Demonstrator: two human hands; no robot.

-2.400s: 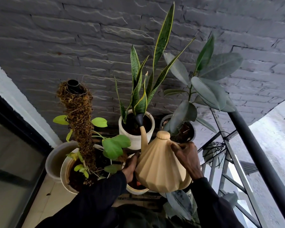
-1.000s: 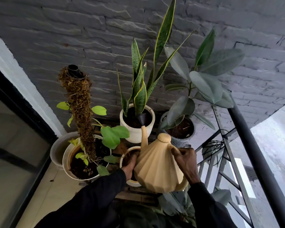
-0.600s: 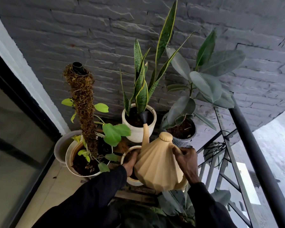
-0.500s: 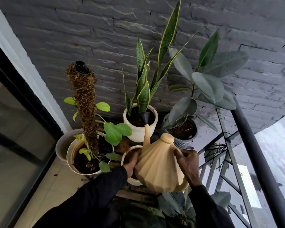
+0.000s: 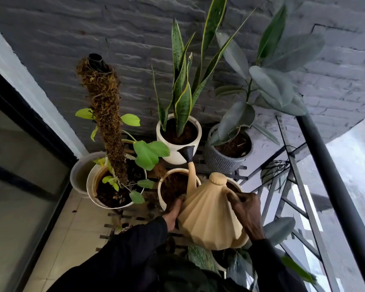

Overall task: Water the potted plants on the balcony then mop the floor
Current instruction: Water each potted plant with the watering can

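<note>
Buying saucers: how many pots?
6: white pot centre; grey ribbed pot right; cream moss-pole pot left; pale pot behind it; cream soil-filled pot front; rim behind beige can. Others possibly hidden.

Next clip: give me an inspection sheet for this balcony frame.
Surface: tiled floor; pots stand on a dark slatted rack.
Job's things: watering can, spout head at the snake plant pot rim; no stream visible; no mop seen.
Clutter: plantless pale pot behind the moss-pole pot.
Grips: left grip rests against the can's side; right grip holds its handle.
Cables: thin strands tangled by the black railing, kind unclear.
Surroundings: brick wall, glass door.
</note>
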